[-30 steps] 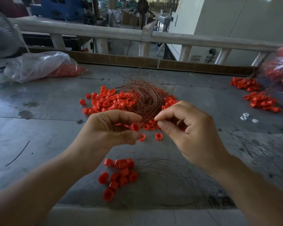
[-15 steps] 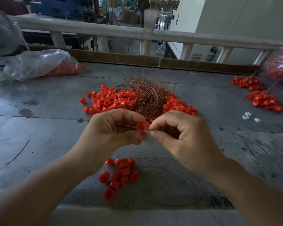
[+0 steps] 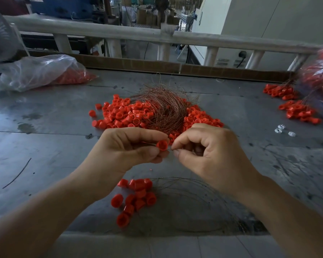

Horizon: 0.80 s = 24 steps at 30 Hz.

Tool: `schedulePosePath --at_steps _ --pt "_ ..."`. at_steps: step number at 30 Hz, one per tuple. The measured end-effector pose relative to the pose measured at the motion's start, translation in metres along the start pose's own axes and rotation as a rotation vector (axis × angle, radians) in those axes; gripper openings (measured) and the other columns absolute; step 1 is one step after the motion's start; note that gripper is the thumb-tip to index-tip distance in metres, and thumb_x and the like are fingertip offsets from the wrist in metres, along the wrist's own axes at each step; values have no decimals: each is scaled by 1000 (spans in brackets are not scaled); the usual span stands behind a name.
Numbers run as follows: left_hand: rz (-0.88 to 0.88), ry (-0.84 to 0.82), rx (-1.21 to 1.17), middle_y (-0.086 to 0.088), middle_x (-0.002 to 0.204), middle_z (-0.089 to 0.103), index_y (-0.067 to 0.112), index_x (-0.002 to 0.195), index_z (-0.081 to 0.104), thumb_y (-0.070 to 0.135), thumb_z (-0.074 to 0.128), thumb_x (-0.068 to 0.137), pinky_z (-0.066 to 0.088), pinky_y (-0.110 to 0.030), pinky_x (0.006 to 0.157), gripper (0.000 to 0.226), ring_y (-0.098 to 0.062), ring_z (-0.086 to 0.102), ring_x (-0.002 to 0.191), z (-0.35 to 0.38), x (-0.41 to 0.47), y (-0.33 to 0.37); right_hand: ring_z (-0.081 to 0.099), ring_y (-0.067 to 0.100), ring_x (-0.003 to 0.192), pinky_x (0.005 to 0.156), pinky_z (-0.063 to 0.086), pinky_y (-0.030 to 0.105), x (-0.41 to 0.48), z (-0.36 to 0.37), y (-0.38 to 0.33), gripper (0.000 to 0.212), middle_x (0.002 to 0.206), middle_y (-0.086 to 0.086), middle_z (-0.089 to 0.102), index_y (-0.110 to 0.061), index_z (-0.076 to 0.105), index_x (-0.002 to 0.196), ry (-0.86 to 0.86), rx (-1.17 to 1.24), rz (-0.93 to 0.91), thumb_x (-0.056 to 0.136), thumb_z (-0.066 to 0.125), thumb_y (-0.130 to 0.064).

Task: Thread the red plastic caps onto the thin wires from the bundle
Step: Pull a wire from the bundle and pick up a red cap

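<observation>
Our left hand (image 3: 127, 151) pinching red cap (image 3: 162, 145) – right hand (image 3: 209, 155) pinching thin wire (image 3: 170, 149) just beside it; wire bundle (image 3: 164, 108) on counter (image 3: 45, 146) just past our fingers (image 3: 142, 132).

Hands: 2, left hand (image 3: 127, 151) & right hand (image 3: 211, 155). 1 round red plastic cap (image 3: 162, 145) pinched in the left, 1 thin wire (image 3: 170, 149) in the right. 1 bundle of thin copper-coloured wires (image 3: 166, 108) at 12 o'clock; loose red caps (image 3: 119, 116) round it, too many to count. Approx. 11 clustered caps (image 3: 138, 196) at 6 o'clock. 3 small white plastic bits (image 3: 281, 127) at 3 o'clock. 2 clear plastic bags (image 3: 39, 71), 10 & 2 o'clock.
</observation>
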<state>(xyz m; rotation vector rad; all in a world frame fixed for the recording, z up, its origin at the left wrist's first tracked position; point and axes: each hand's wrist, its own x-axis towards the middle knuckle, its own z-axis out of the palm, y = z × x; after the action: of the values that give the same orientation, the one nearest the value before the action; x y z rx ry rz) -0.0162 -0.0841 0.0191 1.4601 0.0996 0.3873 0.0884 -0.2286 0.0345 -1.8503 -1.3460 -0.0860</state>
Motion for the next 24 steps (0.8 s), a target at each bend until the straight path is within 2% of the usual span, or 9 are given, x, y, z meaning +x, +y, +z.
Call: schedulePosePath --at_steps 5,13,18,20,23,24 --pt "-22 -17 -6 -5 80 74 21 83 76 7 59 62 54 -18 64 30 -15 70 75 -2 -1 1 50 -3 61 56 37 7 1 0 0 7 59 -17 48 -14 69 68 0 -9 15 69 63 -16" --pt "-33 -30 -35 -7 80 73 17 80 76 6 61 60 54 -19 63 27 -16 70 73 -4 -1 1 50 -5 63 57 37 5 -1 -2 1 7 61 -18 49 -14 70 68 -18 -8 10 69 63 -17" --pt "-56 -91 -128 -10 85 73 15 80 76 10 77 60 55 -20 64 20 -18 70 76 -10 0 1 54 -1 62 56 39 7 2 -3 0 10 62 -16 54 -18 71 72 -51 134 81 72 64 -11" --pt "-70 -106 -187 -10 85 73 14 81 76 12 74 58 55 -21 64 23 -18 70 75 -11 1 1 57 4 63 57 43 13 3 -4 0 16 64 -11 60 -21 71 74 -75 216 127 76 65 -6" --pt "-109 -94 -235 -9 81 73 14 81 76 8 66 57 55 -20 61 26 -16 71 72 -10 2 2 59 22 64 59 49 31 4 -7 0 25 66 -1 64 -23 67 74 -94 336 200 76 65 2" --pt "-115 -100 -249 -8 80 73 14 80 76 7 66 57 55 -20 60 26 -15 70 71 -9 1 3 58 22 62 59 50 32 4 -7 0 27 64 -1 63 -22 65 74 -102 364 219 75 65 4"
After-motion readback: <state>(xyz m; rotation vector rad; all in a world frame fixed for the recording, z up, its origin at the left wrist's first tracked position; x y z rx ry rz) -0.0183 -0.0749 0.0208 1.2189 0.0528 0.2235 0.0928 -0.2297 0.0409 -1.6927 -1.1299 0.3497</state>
